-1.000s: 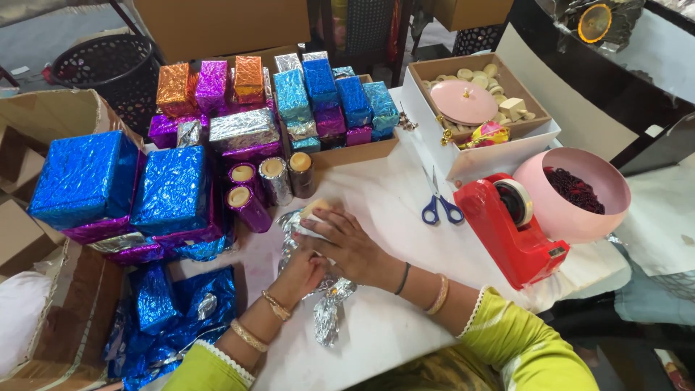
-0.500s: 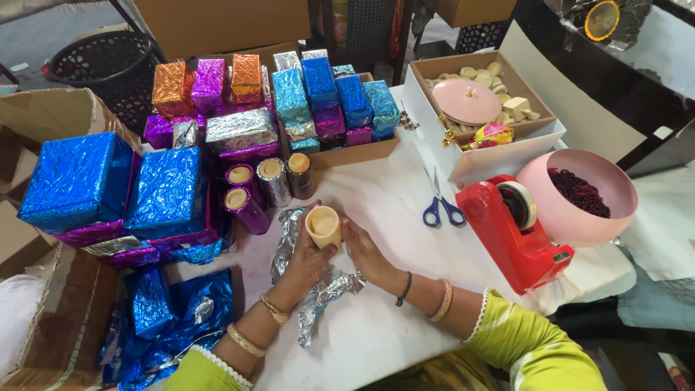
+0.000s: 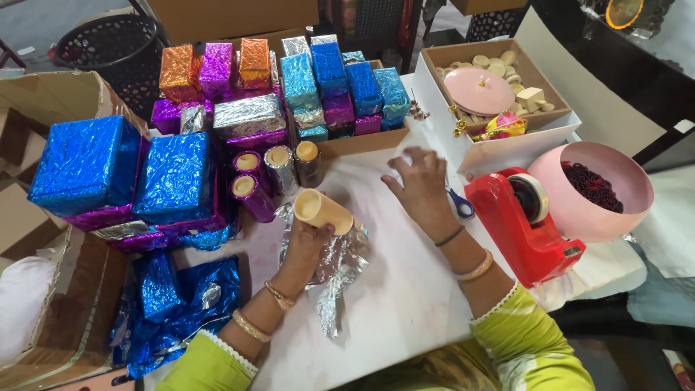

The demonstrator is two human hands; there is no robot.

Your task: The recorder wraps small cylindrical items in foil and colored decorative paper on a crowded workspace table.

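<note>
My left hand grips a tan cardboard tube, tilted with its open end up and to the left, just above a crumpled sheet of silver foil lying on the white table. My right hand hovers with fingers spread over the table's far middle, above the blue-handled scissors, holding nothing. Three foil-wrapped tubes, purple, silver and dark, stand just beyond the left hand.
Blue foil boxes are stacked at left, smaller coloured ones at the back. A red tape dispenser and a pink bowl sit right. A white box with wooden discs is behind. Blue foil scraps lie lower left.
My left hand lifted the bare tube off the foil. My right hand left the foil and moved away toward the scissors with its fingers spreading.
</note>
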